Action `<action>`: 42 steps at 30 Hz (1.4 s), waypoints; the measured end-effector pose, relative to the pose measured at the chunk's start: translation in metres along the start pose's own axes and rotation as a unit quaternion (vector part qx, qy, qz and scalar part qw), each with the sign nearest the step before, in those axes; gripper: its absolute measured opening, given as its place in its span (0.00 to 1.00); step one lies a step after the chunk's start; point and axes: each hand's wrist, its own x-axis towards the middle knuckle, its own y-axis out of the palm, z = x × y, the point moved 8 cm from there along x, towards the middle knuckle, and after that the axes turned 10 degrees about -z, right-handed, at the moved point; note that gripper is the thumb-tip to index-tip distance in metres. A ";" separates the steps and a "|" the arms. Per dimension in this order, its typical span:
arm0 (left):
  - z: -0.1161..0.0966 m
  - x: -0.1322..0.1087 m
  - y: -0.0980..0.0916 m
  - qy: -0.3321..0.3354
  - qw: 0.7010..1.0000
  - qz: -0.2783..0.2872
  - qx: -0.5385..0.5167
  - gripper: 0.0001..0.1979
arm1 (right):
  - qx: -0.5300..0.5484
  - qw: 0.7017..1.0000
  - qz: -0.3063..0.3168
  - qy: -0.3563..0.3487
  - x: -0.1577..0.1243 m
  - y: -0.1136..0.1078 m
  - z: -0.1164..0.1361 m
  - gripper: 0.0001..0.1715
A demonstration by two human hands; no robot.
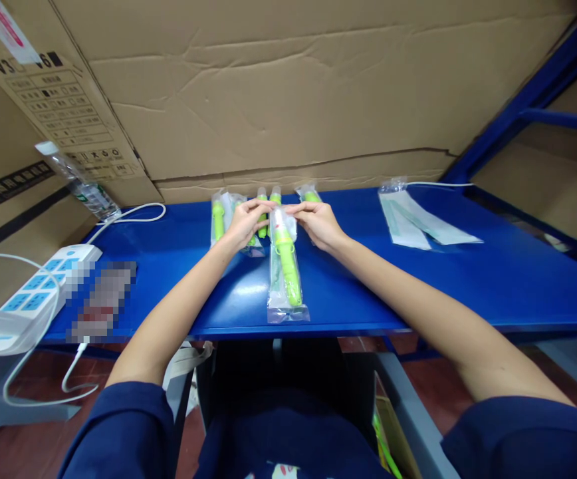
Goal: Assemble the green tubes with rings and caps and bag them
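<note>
In the head view, a clear plastic bag (277, 309) holds a lime-green stick with a clear tip (288, 263) and lies lengthwise near the table's front edge. My left hand (244, 225) is closed in a pinch at the upper left corner of the bag. Opposite it, my right hand (321, 225) pinches the upper right corner. Behind and beside my left hand lie several similar bagged green sticks (218, 219), partly covered by the fingers. Another bagged green stick (311, 194) shows just behind my right hand.
White-and-green flat packets (418, 219) lie at the right on the blue table (358, 299). To the left are a power strip (44, 286), a blurred-out phone (102, 303) on a white cable and a leaning plastic bottle (82, 183). Cardboard (288, 93) walls the back.
</note>
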 end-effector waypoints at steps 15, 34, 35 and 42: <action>0.018 -0.001 0.003 -0.074 0.994 0.042 0.068 0.10 | -0.094 0.994 -0.002 -0.058 -0.003 0.005 0.014 0.09; 0.018 -0.001 0.013 -0.023 0.990 0.101 0.099 0.24 | -0.020 0.993 0.090 0.076 -0.021 0.023 0.015 0.30; 0.018 -0.002 0.016 -0.021 0.988 0.122 0.090 0.25 | -0.018 0.993 0.094 0.076 -0.021 0.023 0.015 0.30; -0.002 -0.007 0.022 0.112 0.979 0.127 0.115 0.25 | -0.001 0.994 0.097 0.044 -0.021 0.025 0.014 0.30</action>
